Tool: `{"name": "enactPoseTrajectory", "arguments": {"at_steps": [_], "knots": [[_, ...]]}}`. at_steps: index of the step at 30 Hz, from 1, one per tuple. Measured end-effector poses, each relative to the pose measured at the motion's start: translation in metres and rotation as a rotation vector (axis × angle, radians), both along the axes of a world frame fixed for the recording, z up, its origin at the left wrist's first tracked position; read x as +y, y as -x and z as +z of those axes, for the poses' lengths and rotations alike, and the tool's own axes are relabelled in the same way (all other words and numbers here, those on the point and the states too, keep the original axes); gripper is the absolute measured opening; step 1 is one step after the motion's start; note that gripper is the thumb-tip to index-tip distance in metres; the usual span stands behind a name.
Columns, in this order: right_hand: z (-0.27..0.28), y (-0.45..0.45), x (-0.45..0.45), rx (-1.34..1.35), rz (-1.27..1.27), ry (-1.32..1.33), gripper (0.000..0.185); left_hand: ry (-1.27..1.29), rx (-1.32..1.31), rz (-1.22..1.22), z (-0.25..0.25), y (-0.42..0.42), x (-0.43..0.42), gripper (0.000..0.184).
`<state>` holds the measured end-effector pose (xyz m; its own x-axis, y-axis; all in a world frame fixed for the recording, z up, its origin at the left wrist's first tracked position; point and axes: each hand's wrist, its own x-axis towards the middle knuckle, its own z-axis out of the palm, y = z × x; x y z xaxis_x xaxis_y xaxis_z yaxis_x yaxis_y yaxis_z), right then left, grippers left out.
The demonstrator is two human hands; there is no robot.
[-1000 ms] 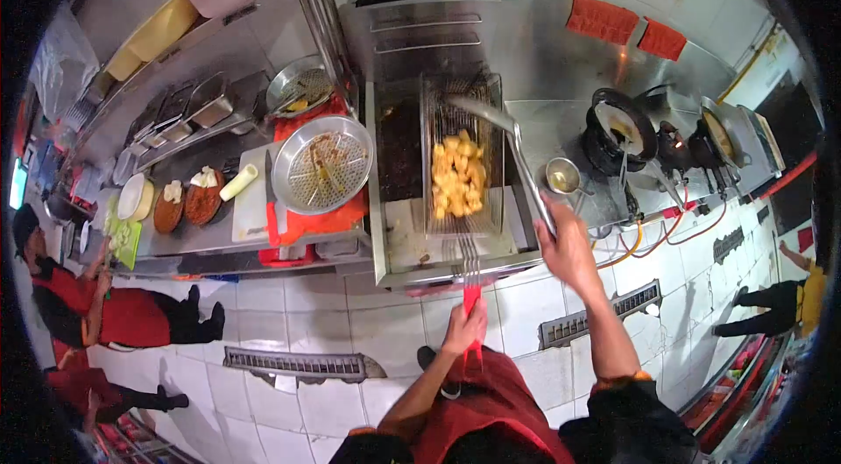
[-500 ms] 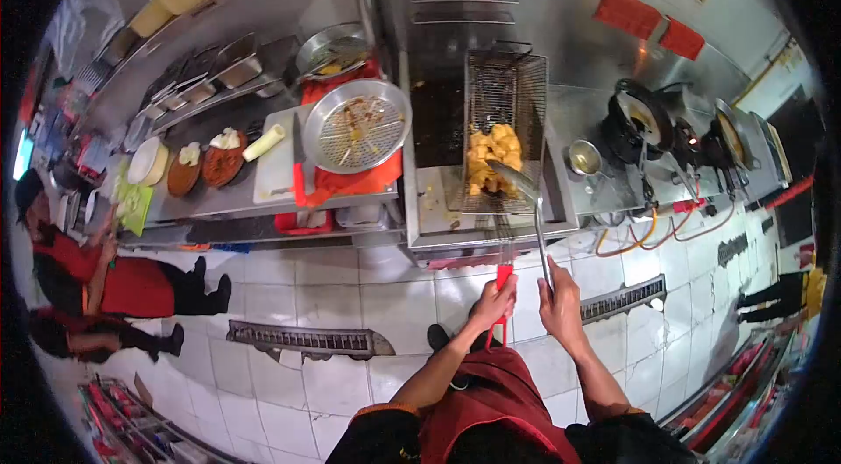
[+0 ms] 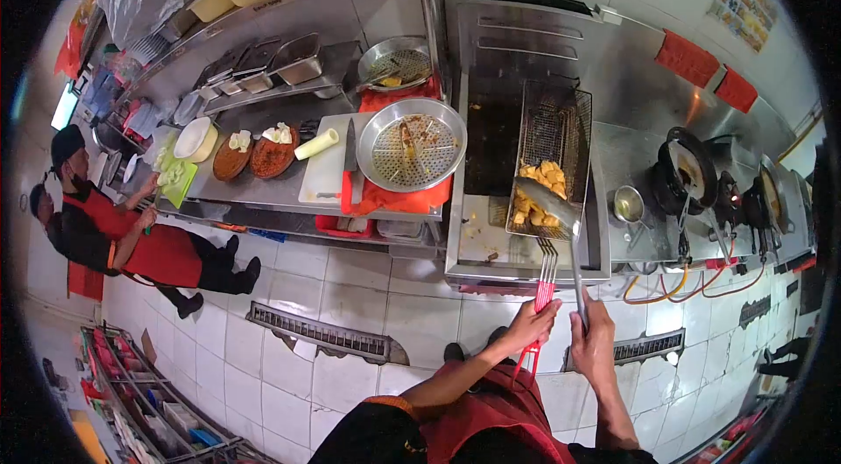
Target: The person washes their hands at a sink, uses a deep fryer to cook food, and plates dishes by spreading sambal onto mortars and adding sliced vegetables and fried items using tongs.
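My left hand (image 3: 531,325) is closed around the red handle of a fork (image 3: 547,276), whose tines point up at the front edge of the fryer (image 3: 528,269). Closed on the long handle of a metal ladle (image 3: 547,198) is my right hand (image 3: 594,340). The ladle's bowl rests over golden fried pieces (image 3: 542,174) near the front end of a wire basket (image 3: 575,118). Part of the food is hidden beneath the bowl. The basket lies over the fryer's right side, with dark oil (image 3: 495,148) to its left.
Left of the fryer, a perforated round pan (image 3: 432,138) sits on an orange cloth (image 3: 399,198), beside a knife (image 3: 351,147) and white board (image 3: 312,188). Woks (image 3: 685,168) and a small ladle (image 3: 628,204) are at right. Co-workers (image 3: 162,245) stand at far left.
My view has turned left, so the scene sits further right. The ladle has swung from the basket's upper part down onto the fried pieces, and my right hand has come closer to my left.
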<state>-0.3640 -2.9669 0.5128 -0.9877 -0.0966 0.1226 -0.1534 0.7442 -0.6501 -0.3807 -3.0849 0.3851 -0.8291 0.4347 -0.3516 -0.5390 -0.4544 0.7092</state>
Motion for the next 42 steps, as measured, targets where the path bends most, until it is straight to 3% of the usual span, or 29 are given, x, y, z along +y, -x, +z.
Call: {"name": "enactPoseTrajectory", "arguments": {"at_steps": [5, 6, 8, 9, 11, 13, 14, 15, 16, 17, 19, 20, 24, 26, 28, 41, 42], "knots": [[0.019, 0.098, -0.076, 0.043, 0.242, -0.047, 0.04, -0.007, 0.09, -0.011, 0.002, 0.013, -0.003, 0.023], [0.013, 0.124, -0.096, 0.061, 0.277, -0.08, 0.041, 0.005, 0.097, -0.121, 0.005, 0.02, -0.009, 0.022], [-0.019, 0.183, -0.135, 0.204, 0.364, -0.125, 0.043, -0.163, 0.116, -0.097, 0.003, 0.029, -0.007, 0.005], [-0.022, 0.205, -0.155, 0.164, 0.355, -0.125, 0.042, -0.141, 0.166, -0.237, -0.009, 0.035, -0.01, 0.011], [-0.027, 0.237, -0.192, 0.078, 0.328, -0.129, 0.038, -0.366, 0.209, -0.263, -0.046, 0.044, 0.015, 0.023], [-0.015, 0.241, -0.216, -0.023, 0.277, -0.054, 0.034, -0.513, 0.205, -0.178, -0.033, 0.052, 0.0, 0.026], [-0.005, 0.237, -0.225, -0.079, 0.251, -0.025, 0.032, -0.496, 0.258, -0.162, 0.003, 0.055, -0.023, 0.027], [0.006, 0.23, -0.233, -0.154, 0.182, -0.013, 0.029, -0.5, 0.279, -0.177, 0.007, 0.061, -0.025, 0.027], [-0.006, 0.228, -0.232, -0.005, 0.229, -0.003, 0.03, -0.504, 0.3, -0.191, 0.01, 0.066, -0.027, 0.028], [-0.012, 0.222, -0.235, -0.027, 0.166, -0.014, 0.029, -0.523, 0.277, -0.246, -0.019, 0.063, -0.001, 0.028], [-0.02, 0.207, -0.242, -0.032, 0.051, -0.017, 0.03, -0.545, 0.172, -0.303, -0.02, 0.067, 0.007, 0.028], [-0.031, 0.203, -0.245, -0.009, 0.005, -0.012, 0.032, -0.48, 0.115, -0.368, 0.006, 0.077, -0.019, 0.028], [-0.075, 0.194, -0.257, 0.172, 0.046, -0.098, 0.041, -0.481, 0.083, -0.315, 0.013, 0.076, -0.017, 0.023], [-0.086, 0.185, -0.271, 0.105, -0.019, -0.01, 0.048, -0.49, 0.104, -0.206, 0.012, 0.072, -0.013, 0.023], [-0.102, 0.183, -0.279, 0.093, -0.062, 0.046, 0.05, -0.507, 0.133, -0.278, 0.008, 0.075, -0.016, 0.02], [-0.093, 0.188, -0.273, -0.365, -0.095, 0.367, 0.074, -0.355, 0.264, -0.364, 0.012, 0.083, -0.035, 0.023], [-0.092, 0.186, -0.272, -0.206, -0.052, 0.276, 0.073, -0.378, 0.278, -0.35, 0.008, 0.08, -0.029, 0.023]]}}
